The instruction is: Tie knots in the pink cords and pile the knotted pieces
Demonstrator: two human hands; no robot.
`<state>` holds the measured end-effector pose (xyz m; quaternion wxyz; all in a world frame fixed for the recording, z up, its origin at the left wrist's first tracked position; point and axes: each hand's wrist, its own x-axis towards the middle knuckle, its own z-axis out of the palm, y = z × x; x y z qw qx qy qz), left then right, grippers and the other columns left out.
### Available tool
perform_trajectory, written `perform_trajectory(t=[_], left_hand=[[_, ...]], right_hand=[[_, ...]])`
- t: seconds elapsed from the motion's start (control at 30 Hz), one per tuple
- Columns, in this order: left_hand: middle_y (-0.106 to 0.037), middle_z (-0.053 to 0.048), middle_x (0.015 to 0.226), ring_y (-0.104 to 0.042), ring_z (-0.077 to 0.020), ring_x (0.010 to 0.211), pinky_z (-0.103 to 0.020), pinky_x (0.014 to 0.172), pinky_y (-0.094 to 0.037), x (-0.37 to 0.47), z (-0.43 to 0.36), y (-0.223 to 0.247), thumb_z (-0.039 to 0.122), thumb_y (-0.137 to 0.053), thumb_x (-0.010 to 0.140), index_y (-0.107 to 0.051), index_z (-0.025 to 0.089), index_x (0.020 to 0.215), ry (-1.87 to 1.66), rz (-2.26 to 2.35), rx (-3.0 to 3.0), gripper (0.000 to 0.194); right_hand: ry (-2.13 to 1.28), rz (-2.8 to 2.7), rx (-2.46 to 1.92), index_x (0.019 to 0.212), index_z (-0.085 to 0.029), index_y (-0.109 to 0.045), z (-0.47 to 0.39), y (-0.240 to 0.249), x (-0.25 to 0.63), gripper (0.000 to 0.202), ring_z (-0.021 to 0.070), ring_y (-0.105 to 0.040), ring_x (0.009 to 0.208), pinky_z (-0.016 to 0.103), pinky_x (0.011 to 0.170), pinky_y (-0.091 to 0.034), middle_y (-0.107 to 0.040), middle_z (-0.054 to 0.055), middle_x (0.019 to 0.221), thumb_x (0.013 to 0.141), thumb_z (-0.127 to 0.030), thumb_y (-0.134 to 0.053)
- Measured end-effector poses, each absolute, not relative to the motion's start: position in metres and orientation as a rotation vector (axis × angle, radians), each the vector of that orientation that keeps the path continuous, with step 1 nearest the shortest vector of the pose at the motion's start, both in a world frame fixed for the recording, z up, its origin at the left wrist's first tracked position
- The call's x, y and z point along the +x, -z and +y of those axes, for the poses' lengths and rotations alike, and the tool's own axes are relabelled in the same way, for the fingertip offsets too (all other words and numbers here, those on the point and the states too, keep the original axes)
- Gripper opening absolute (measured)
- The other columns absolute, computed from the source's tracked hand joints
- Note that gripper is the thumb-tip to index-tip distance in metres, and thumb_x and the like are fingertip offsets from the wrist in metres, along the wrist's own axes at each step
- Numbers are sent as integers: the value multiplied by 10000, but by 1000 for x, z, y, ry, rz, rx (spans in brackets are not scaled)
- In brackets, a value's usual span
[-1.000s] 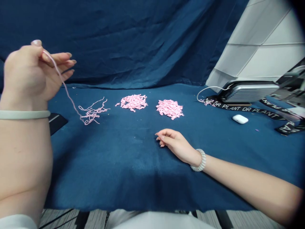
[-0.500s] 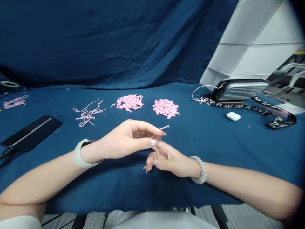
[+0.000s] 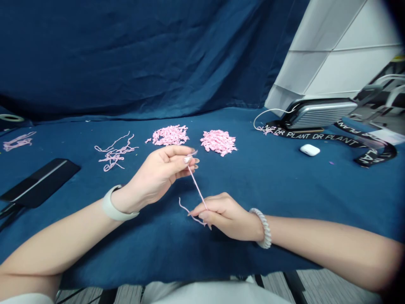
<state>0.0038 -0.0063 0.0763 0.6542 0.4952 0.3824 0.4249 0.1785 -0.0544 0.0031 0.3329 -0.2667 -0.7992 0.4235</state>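
A thin strand of pink yarn [image 3: 197, 186] runs taut between my two hands. My left hand [image 3: 164, 169] pinches its upper end between thumb and index finger, with a short tip sticking out past them. Lower and to the right, my right hand [image 3: 226, 215] has thumb and fingers closed on the strand, and a loose tail curls out to the left beneath it. Behind my left hand are two heaps of small pink yarn pieces, the left heap [image 3: 171, 135] and the right heap [image 3: 218, 142]. Loose pink strands [image 3: 115, 155] lie tangled farther left.
A black flat device [image 3: 41, 182] lies at the left, with more pink strands [image 3: 19, 141] behind it. At the right are a silver ribbed case [image 3: 322, 115], a black lettered strap [image 3: 319, 136] and a white earbud case [image 3: 310, 150]. Blue cloth [image 3: 142, 253] covers the table.
My hands have drawn apart, the left up and leftward, the right slightly down. The yarn now stretches straight between them, and a loose tail shows below my right hand.
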Motion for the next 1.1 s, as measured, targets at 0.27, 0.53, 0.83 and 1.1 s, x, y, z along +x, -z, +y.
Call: perform_trajectory(t=[0.27, 0.53, 0.83, 1.1], left_hand=[[-622, 15, 781, -615, -41, 726, -190, 789, -536, -6, 2, -91, 113, -615, 746, -600, 148, 912, -1017, 754, 906, 170], [-561, 45, 609, -582, -52, 560, -236, 626, -573, -4, -11, -99, 171, -605, 751, -523, 156, 758, -990, 769, 878, 84], [-539, 44, 537, -376, -3, 322, -98, 292, -288, 6, -13, -73, 296, -662, 699, -499, 135, 753, -739, 837, 1077, 236], [-595, -4, 584, -403, -18, 321, -167, 350, -409, 11, -5, -32, 360, -620, 732, -518, 107, 771, -423, 938, 1155, 276]], right_hand=[[-119, -2157, -424, 840, -160, -671, -53, -8, 189, 217, 240, -492, 1108, 414, 921, -418, -575, 144, 1093, 844, -307, -511], [-46, -2427, -35, 607, -194, -556, -50, -5, 185, 242, 160, -586, 751, 380, 1047, -342, -543, 15, 589, 821, -300, -514], [-507, -2088, -464, 1134, -151, -533, -48, -2, 190, 311, 159, -556, 805, 339, 798, -478, -601, 96, 937, 834, -217, -485], [-1241, -1077, -929, 1106, -190, -525, -11, 18, 187, 295, 28, -450, 508, 286, 698, -500, -567, 33, 974, 834, -303, -516]])
